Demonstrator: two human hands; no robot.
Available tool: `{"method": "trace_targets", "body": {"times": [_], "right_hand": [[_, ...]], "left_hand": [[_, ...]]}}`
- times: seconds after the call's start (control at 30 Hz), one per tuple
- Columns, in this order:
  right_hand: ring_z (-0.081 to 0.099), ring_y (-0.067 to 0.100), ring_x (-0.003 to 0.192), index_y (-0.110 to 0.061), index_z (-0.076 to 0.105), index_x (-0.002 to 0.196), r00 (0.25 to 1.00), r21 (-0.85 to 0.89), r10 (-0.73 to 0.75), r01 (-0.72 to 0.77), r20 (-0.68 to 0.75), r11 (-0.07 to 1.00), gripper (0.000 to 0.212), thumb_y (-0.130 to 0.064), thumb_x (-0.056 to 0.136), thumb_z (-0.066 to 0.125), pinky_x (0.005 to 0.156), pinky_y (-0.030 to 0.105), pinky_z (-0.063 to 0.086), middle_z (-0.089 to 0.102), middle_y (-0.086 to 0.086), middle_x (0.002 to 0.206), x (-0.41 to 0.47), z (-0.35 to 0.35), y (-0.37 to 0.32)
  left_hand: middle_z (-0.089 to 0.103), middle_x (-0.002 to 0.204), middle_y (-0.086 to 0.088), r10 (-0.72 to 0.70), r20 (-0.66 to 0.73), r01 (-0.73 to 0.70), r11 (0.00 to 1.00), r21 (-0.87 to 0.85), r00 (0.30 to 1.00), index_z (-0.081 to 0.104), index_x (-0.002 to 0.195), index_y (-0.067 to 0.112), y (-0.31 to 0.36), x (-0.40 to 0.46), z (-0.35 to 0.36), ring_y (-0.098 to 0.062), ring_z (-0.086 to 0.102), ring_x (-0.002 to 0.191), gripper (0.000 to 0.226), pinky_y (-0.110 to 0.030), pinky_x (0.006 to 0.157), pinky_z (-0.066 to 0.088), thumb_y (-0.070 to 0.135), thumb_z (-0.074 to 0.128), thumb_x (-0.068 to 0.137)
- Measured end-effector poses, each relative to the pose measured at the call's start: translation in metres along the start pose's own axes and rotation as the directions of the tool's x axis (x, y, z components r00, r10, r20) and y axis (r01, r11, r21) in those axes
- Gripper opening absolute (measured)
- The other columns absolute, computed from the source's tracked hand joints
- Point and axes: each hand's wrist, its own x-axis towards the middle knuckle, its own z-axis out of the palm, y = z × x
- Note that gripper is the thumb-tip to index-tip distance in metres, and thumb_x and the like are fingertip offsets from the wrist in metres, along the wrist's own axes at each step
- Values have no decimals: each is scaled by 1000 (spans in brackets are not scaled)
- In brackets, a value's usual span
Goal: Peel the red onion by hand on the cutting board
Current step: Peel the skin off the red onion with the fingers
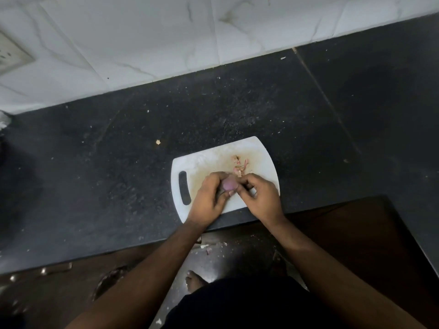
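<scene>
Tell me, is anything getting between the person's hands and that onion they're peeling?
Nothing visible does. The left hand and right hand both already hold the red onion directly, just above the cutting board. The loose peel scraps lie on the board behind the onion, out of the way.

Table (pixel 118 162): dark speckled stone, matt. Cutting board (pixel 202 162): white plastic, smooth, stained brown. Wall (pixel 142 32): glossy white marble-veined tile. Onion (pixel 230 185): smooth purple skin.
</scene>
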Motion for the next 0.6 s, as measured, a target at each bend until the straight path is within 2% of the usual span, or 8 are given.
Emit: {"method": "trace_targets", "body": {"times": [0.23, 0.43, 0.6], "right_hand": [[69, 6, 76, -15, 78, 97, 1000, 107, 17, -16, -8, 994, 25, -37, 90, 71, 66, 38, 58, 75, -8, 87, 3, 0, 6], [68, 2, 73, -12, 79, 94, 999, 132, 40, -37, -24, 991, 13, -23, 87, 77, 66, 32, 58, 76, -9, 83, 2, 4, 7], [67, 2, 72, -15, 75, 90, 996, 41, 76, -74, -44, 996, 9, -24, 88, 74, 65, 33, 57, 72, -13, 79, 2, 5, 3]], "left_hand": [[58, 127, -9, 70, -9, -69, 994, 81, 997, 53, 129, 11, 7, 1, 4, -27, 58, 117, 35, -45, 102, 48, 12, 67, 97], [59, 128, -12, 42, -29, -39, 995, 95, 999, 57, 126, 4, 5, -2, 5, -27, 57, 120, 34, -47, 103, 48, 7, 70, 95], [60, 127, -8, 40, -29, -39, 999, 16, 999, 52, 126, 21, 4, -2, 2, -22, 59, 119, 36, -40, 102, 49, 10, 70, 96]]}}
